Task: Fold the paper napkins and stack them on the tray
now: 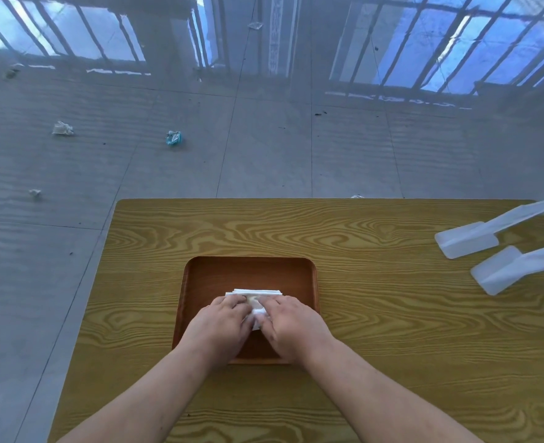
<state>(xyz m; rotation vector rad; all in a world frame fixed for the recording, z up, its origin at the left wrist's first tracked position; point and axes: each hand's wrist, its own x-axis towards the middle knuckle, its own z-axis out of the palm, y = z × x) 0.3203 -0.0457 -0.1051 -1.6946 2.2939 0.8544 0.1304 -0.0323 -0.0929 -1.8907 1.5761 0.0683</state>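
1. A stack of folded white paper napkins (254, 293) is laid in the near half of the brown tray (200, 282).
2. The tray is set on the wood-grain worktop (392, 330), about midway across it.
3. The left grip (221, 324) and the right grip (293, 330) are rested side by side on the napkins, fingers bent down onto the paper. Whether the paper is pinched or only pressed cannot be told.
4. Two white stand feet (468, 241) are seen at the worktop's right side.
5. Crumpled scraps (62, 128) are scattered on the floor (264, 148).
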